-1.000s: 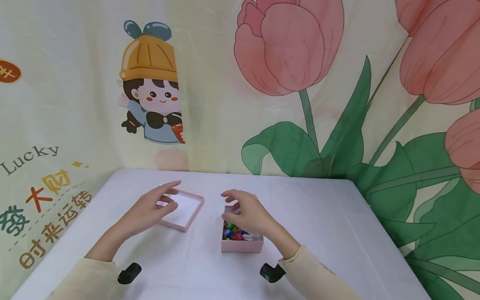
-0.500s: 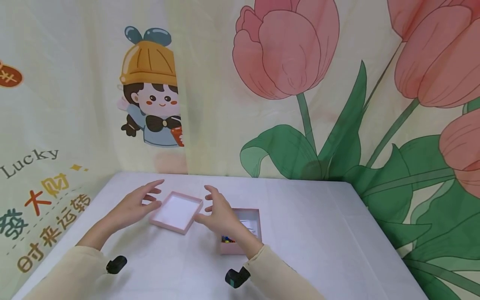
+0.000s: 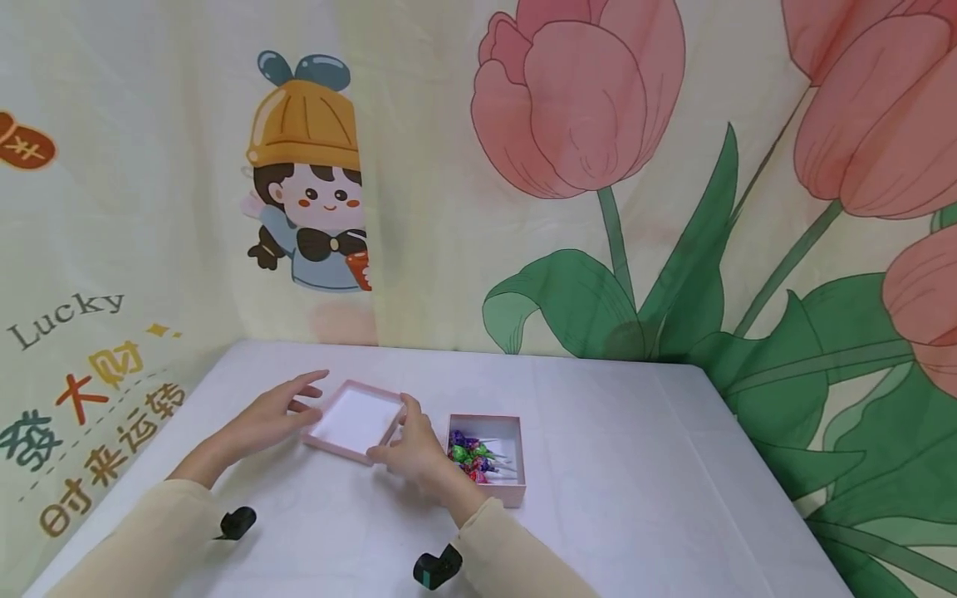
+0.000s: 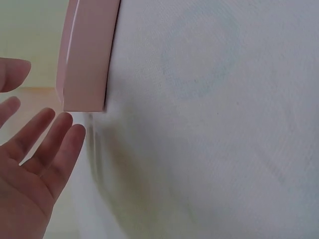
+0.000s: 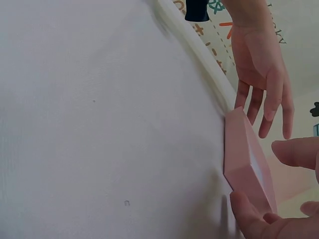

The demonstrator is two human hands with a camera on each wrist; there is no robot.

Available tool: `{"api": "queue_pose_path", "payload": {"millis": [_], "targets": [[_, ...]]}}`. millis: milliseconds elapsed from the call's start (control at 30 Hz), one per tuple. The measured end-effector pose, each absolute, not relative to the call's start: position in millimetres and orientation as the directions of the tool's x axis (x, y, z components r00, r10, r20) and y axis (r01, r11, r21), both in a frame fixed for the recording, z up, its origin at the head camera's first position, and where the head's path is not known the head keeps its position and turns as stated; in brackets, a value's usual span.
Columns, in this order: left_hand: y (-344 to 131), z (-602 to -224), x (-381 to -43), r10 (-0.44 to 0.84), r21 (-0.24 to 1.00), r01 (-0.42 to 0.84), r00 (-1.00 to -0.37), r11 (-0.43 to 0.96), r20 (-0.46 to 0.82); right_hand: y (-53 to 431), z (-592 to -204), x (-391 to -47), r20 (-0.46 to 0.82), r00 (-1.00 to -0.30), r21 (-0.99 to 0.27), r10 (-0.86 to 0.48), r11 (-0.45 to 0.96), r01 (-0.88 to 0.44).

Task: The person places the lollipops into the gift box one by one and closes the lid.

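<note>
A shallow pink box lid (image 3: 355,421) lies inner side up on the table, its white inside showing in the head view. My left hand (image 3: 265,419) is at the lid's left edge with fingers spread and relaxed, thumb close to the rim. At the lid's right side is my right hand (image 3: 419,448), its thumb by the near corner and its fingers by the far one. In the right wrist view, a fingertip of that hand meets the lid's pink side wall (image 5: 237,149). Beside my right hand stands a pink box (image 3: 504,496) holding several lollipops (image 3: 473,453) in colourful wrappers.
A white cloth covers the table (image 3: 635,482). Behind it hangs a curtain (image 3: 419,208) printed with tulips and a cartoon figure. A black wrist camera (image 3: 238,523) is on the left wrist, and another black camera (image 3: 437,569) on the right.
My right hand has moved left from over the box to the lid's right edge, uncovering the lollipops. My left hand has drawn back left from over the lid to its left edge.
</note>
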State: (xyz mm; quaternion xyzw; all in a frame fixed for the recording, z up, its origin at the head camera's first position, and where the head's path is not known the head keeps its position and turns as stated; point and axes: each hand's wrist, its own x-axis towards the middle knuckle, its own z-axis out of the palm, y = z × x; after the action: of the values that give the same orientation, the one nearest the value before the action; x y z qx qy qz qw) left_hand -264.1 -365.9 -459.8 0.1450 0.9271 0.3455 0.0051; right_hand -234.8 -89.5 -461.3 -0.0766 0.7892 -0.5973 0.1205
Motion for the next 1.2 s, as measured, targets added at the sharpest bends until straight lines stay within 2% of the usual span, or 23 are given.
{"api": "queue_pose_path", "payload": {"millis": [133, 400, 767, 1200], "targets": [[-364, -463, -267, 0.276, 0.655, 0.231, -0.960, 0.719, 0.036, -94, -467, -236, -0.103, -0.956, -0.969, -0.273, 0.244, 0.034], [-359, -461, -265, 0.264, 0.655, 0.158, -0.962, 0.739, -0.066, -99, -470, -242, -0.109, -0.963, -0.952, -0.248, 0.305, 0.029], [-359, -460, -259, 0.245, 0.626, 0.120, -0.962, 0.771, -0.118, -101, -472, -247, -0.131, -0.958, -0.921, -0.254, 0.389, 0.023], [-361, -467, -244, 0.180, 0.699, 0.017, -0.971, 0.715, -0.160, -104, -465, -251, -0.105, -0.966, -0.898, -0.237, 0.440, -0.011]]}}
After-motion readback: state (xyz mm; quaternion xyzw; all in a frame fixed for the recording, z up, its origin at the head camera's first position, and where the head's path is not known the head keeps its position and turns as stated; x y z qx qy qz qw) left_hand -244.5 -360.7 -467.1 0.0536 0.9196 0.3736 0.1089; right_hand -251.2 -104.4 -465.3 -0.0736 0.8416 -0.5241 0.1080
